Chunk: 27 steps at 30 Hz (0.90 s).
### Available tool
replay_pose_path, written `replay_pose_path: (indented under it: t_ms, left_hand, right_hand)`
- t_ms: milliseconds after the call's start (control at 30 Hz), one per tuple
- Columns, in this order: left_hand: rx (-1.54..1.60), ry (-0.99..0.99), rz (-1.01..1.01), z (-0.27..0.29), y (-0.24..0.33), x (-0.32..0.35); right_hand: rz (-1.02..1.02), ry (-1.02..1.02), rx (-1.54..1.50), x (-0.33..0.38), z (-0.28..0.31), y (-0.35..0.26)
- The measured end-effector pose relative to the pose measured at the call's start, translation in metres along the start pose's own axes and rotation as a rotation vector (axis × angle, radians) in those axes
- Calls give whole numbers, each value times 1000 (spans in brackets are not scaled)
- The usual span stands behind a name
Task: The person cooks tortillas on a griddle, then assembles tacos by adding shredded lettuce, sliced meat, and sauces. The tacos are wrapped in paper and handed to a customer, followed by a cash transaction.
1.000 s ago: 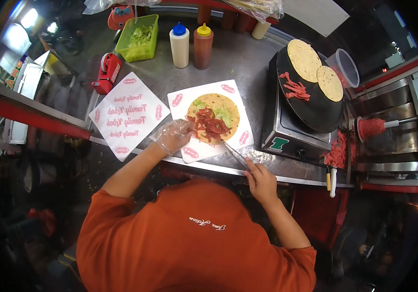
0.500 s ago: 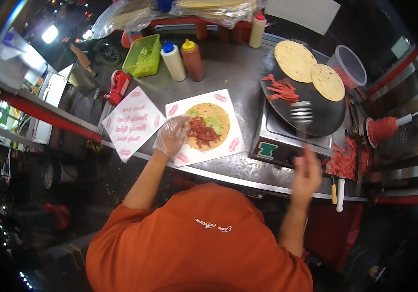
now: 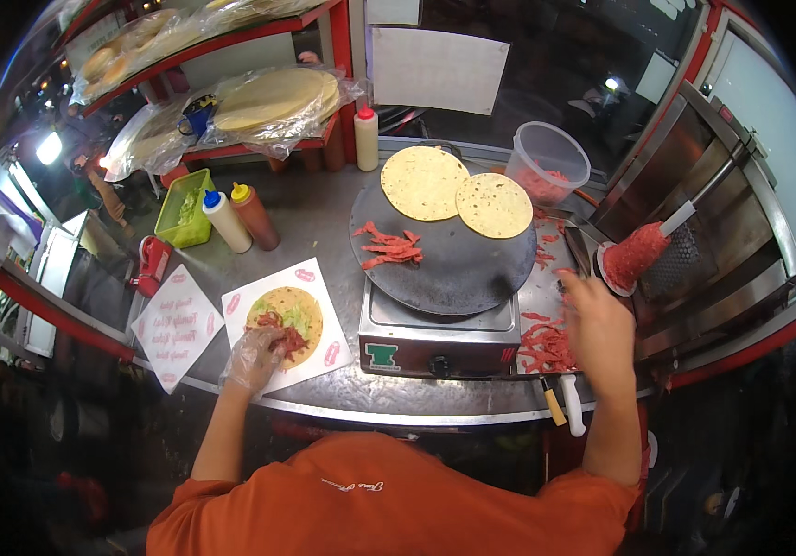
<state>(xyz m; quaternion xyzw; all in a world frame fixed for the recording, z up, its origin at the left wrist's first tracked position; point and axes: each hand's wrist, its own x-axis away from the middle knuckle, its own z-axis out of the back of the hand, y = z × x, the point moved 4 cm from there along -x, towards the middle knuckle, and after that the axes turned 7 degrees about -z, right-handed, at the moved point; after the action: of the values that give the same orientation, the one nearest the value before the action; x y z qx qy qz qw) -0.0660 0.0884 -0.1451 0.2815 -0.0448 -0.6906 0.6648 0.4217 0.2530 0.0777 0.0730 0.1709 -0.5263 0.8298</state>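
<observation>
While the paper [image 3: 250,295] lies flat, its wrap [image 3: 288,294] is best held steady; the right hand [image 3: 599,313] is by the scraps [image 3: 547,345], fingers half-bent, grip unclear; the left hand [image 3: 254,360] has curled fingers touching the meat [image 3: 296,341], best kept off the wrap's rim, any pinch hidden.

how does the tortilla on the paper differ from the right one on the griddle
The paper tortilla carries lettuce and red meat; the griddle tortilla has nothing on it. The paper tortilla lies on a white sheet; the griddle tortilla lies on the dark griddle, beside a second tortilla. The gloved left hand covers part of the paper tortilla; no hand touches the griddle tortilla. Both are round and flat.
</observation>
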Motion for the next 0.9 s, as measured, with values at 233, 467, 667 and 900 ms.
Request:
replay_pose_path:
  t_ms: [233,467,667,900]
  left_hand:
    - [136,173,51,16,38,1]
    - [333,-135,0,29,54,65]
    - [511,-256,-49,35,15,108]
    - [899,-667,-20,48,-48,140]
  right_hand:
    - [333,-66,-51,-66,-77,-98]
    - [15,-762,-419,-91,-48,-38]
    - [-399,-414,-228,-57,-34,-18]
    - [-386,-165,-28,-18,-40,-109]
